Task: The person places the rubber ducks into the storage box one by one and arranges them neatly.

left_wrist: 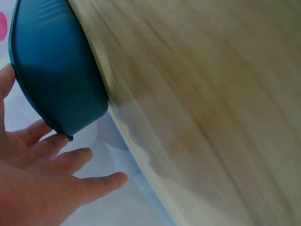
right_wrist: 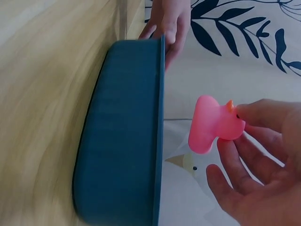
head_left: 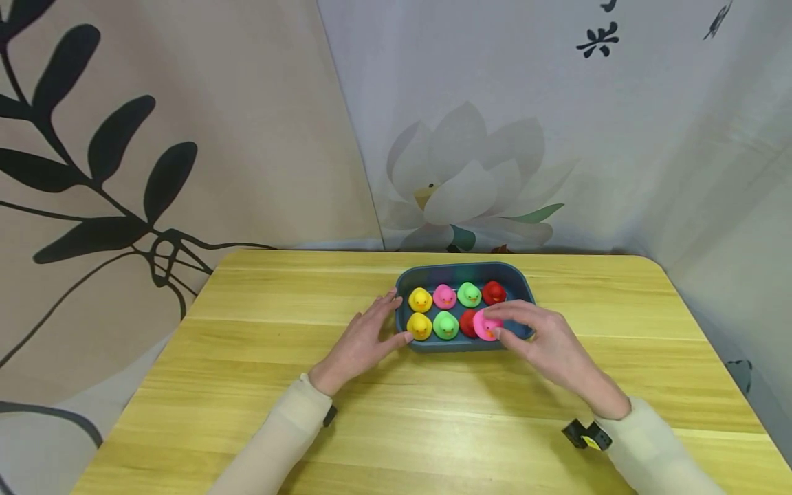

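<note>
A dark blue tray [head_left: 458, 347] holds several small rubber ducks in two rows. Along the back row are a yellow duck [head_left: 420, 300], a pink one, a green one and a red duck [head_left: 493, 292]. In front sit a yellow duck, a green duck [head_left: 445, 325] and a red duck [head_left: 467, 323] partly hidden. My right hand [head_left: 551, 344] pinches another pink duck [right_wrist: 207, 125] between thumb and fingertips; the right wrist view shows it raised above the rim, tipped on its side relative to that camera. The left hand [head_left: 365, 337] touches the tray's left end, its fingers extended and spread.
The wooden table [head_left: 247, 385] runs around the tray on all sides. Behind it hangs a printed curtain [head_left: 260, 124] with dark leaves and a pale flower. A small black wrist camera [head_left: 586, 436] sits at the right sleeve.
</note>
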A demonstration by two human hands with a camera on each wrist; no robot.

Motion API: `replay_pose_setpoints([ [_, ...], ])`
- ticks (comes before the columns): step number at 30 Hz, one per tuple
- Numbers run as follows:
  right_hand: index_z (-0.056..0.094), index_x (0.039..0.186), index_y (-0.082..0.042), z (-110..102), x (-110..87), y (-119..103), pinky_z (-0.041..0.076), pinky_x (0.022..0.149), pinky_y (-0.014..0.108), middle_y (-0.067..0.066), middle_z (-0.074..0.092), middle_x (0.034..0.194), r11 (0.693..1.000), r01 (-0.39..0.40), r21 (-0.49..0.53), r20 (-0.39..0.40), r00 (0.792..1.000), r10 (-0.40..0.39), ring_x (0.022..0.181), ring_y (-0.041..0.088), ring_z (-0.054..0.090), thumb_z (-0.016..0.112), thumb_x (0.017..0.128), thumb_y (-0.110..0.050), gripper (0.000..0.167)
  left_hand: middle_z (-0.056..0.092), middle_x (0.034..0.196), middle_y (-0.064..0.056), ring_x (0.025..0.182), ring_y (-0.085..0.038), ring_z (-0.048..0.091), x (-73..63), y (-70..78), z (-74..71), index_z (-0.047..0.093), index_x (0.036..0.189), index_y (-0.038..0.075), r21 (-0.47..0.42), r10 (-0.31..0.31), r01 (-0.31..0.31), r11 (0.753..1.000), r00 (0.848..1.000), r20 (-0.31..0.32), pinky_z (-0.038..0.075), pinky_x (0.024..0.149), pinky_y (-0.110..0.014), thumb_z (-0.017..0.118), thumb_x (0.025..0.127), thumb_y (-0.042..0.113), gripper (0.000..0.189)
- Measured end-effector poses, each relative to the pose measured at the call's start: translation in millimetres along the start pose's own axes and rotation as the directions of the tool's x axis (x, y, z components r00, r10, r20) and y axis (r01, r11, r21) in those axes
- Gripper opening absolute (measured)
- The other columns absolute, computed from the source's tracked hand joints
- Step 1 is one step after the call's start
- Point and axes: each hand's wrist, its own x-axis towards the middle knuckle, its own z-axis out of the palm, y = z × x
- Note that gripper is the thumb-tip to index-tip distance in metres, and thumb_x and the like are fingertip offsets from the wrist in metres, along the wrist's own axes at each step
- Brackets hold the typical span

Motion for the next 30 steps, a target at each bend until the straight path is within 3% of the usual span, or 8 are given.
replay_pose_setpoints([
  [6,0.077,0.122,-0.016,-3.8,4.6,10.2,0.058,0.09,0.046,-0.001,0.074,0.119,1.0,-0.008,-0.016,0.022,1.0,0.008,0.114,0.024,0.068,0.077,0.09,-0.002,0.034,0.019,0.171,0.001,0.157,-0.031,0.021,-0.7,0.8,0.1,0.037,0.161,0.011,-0.004,0.001,-0.001,1.0,1.0,-0.002,0.019,0.12,-0.068,0.062,0.1,0.056,0.08],
  [13,0.076,0.124,-0.014,-9.9,10.2,17.1,0.054,0.076,0.032,0.004,0.074,0.121,0.999,-0.032,-0.027,0.072,0.997,0.034,0.111,0.028,0.068,0.076,0.093,-0.004,0.033,0.019,0.172,0.001,0.157,-0.032,0.02,0.6,0.2,0.8,0.037,0.161,0.011,-0.019,-0.003,0.003,1.0,1.0,0.006,0.019,0.12,-0.068,0.063,0.1,0.055,0.08],
  [22,0.076,0.122,-0.008,-8.7,18.5,31.3,0.053,0.073,0.031,0.006,0.075,0.118,0.997,0.001,-0.08,0.117,0.993,0.009,0.102,0.027,0.069,0.077,0.091,-0.003,0.031,0.02,0.172,-0.001,0.157,-0.033,0.021,1.5,1.2,0.9,0.037,0.161,0.01,-0.019,-0.009,0.009,1.0,1.0,0.007,0.02,0.12,-0.067,0.065,0.1,0.05,0.078],
  [26,0.077,0.119,-0.005,-6.6,21.1,37.5,0.059,0.082,0.041,0.009,0.075,0.118,0.993,0.016,-0.113,0.131,0.991,-0.001,0.104,0.03,0.07,0.078,0.09,-0.001,0.029,0.019,0.172,-0.001,0.157,-0.032,0.021,1.2,1.2,0.9,0.037,0.161,0.011,-0.02,-0.012,0.013,1.0,1.0,0.011,0.02,0.121,-0.067,0.065,0.1,0.051,0.079],
  [30,0.077,0.117,-0.004,-3.9,22.6,43.6,0.057,0.093,0.053,0.011,0.075,0.119,0.99,0.028,-0.135,0.144,0.99,-0.008,0.111,0.034,0.069,0.078,0.089,0.0,0.028,0.019,0.172,-0.001,0.157,-0.031,0.02,0.8,1.2,0.5,0.036,0.162,0.011,-0.02,-0.011,0.011,1.0,1.0,0.01,0.02,0.121,-0.067,0.064,0.1,0.052,0.08],
])
